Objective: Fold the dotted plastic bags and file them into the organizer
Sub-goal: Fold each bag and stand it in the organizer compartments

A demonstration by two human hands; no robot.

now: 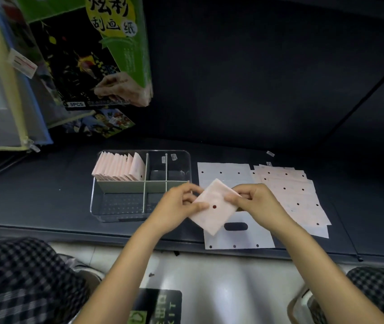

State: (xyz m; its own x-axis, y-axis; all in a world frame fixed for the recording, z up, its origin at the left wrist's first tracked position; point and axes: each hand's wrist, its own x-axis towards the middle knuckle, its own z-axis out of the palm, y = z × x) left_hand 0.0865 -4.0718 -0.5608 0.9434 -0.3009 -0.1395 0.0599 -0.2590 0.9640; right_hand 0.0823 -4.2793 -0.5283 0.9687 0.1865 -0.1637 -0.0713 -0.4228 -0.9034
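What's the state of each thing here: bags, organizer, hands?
folded bag: folded small, held above the table by both hands
left hand: pinches the bag's left edge
right hand: pinches its right edge
flat bag: unfolded, flat on the table
bag stack: unfolded, fanned
organizer: back-left compartment holds upright filed bags; front compartments hold none

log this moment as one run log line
step: folding | hands: left hand and right hand pinch folded bag | organizer: folded bags in back-left compartment | flat bags: waiting at right
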